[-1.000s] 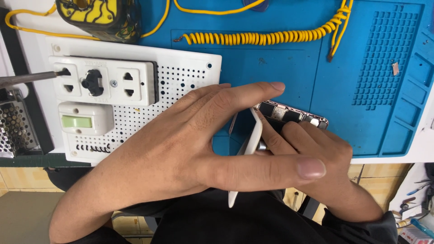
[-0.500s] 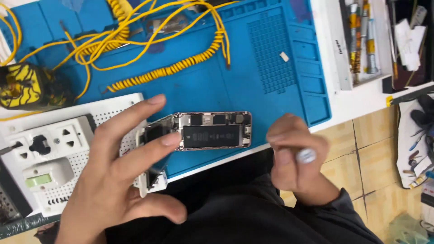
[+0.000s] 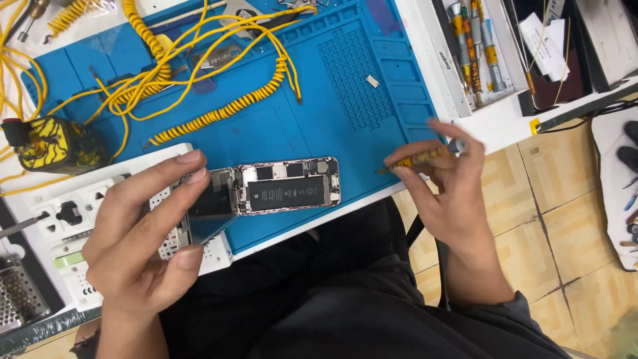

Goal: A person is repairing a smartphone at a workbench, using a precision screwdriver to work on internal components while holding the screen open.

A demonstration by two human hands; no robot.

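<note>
An opened smartphone body (image 3: 287, 186) with its black battery and circuit board showing lies on the blue work mat (image 3: 266, 126). Its screen panel (image 3: 209, 213) is lifted at the phone's left end, and my left hand (image 3: 143, 239) grips that panel between thumb and fingers. My right hand (image 3: 448, 193) is off the mat's right front corner, holding a small yellow-handled screwdriver (image 3: 422, 157) that points left toward the phone.
Coiled yellow cables (image 3: 219, 110) sprawl over the back of the mat. A white power strip (image 3: 70, 213) and a yellow-black device (image 3: 56, 143) sit at the left. A tray of screwdrivers (image 3: 475, 46) stands at the right. The tiled floor (image 3: 551, 219) lies below the table edge.
The view has shifted left and down. My right hand has moved away to the right and now shows the screwdriver. My left hand keeps the screen panel lifted.
</note>
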